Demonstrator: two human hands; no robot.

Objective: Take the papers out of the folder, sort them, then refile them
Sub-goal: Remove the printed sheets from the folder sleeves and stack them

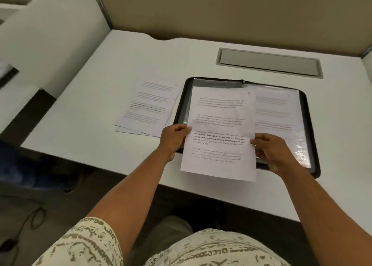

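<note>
Over the desk's near edge, your left hand and right hand each pinch a side of one printed sheet. Beneath it lies the open black folder. Loose papers sit just left of the folder.

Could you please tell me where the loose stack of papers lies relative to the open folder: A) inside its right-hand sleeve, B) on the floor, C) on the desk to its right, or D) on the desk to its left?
D: the loose stack of papers lies on the white desk, just left of the open folder.
</note>
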